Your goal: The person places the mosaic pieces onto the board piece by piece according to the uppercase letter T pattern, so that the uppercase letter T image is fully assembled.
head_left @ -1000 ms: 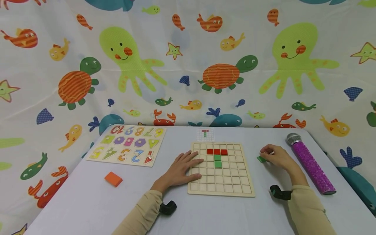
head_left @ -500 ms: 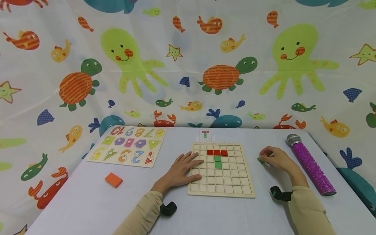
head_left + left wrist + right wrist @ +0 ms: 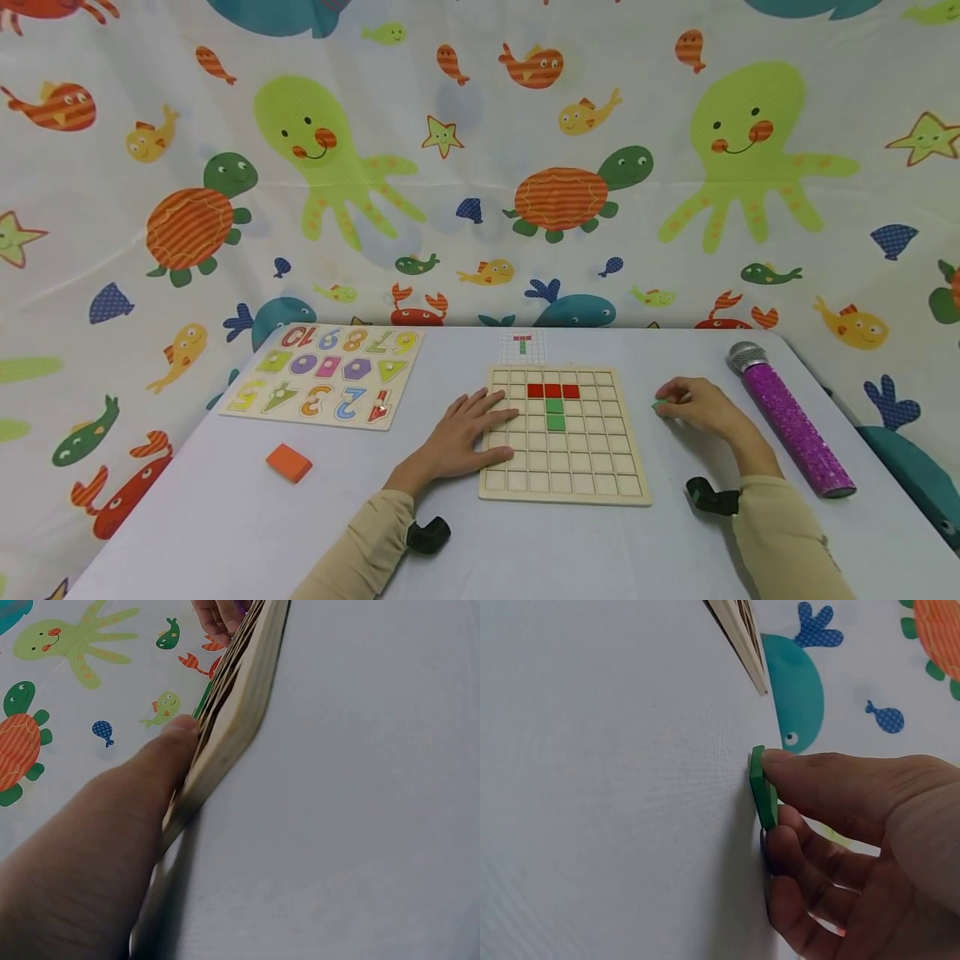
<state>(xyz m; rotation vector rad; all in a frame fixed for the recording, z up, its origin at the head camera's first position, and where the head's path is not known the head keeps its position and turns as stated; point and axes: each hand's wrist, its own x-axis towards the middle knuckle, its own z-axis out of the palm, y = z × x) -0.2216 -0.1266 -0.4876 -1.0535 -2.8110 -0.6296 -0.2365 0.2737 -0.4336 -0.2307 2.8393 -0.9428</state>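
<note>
A wooden grid board (image 3: pixel 564 460) lies on the table, with red tiles (image 3: pixel 553 391) in a row and green tiles (image 3: pixel 555 414) below their middle, forming a T. My left hand (image 3: pixel 463 437) rests on the board's left edge, fingers spread; in the left wrist view its thumb (image 3: pixel 161 761) touches the edge. Right of the board, my right hand (image 3: pixel 701 406) pinches a small green tile (image 3: pixel 763 787) between thumb and fingers. In the right wrist view the tile stands tilted close to the tabletop; whether it touches is unclear.
Behind the board lies a card (image 3: pixel 523 345) printed with a T pattern. A number-and-shape puzzle board (image 3: pixel 300 421) is at the back left, an orange block (image 3: pixel 288 462) in front of it. A purple glitter microphone (image 3: pixel 795 425) lies right of my right hand.
My right hand has gathered the green tile between its fingers and shifted slightly left; less of the tile shows now. The left hand stays on the board.
</note>
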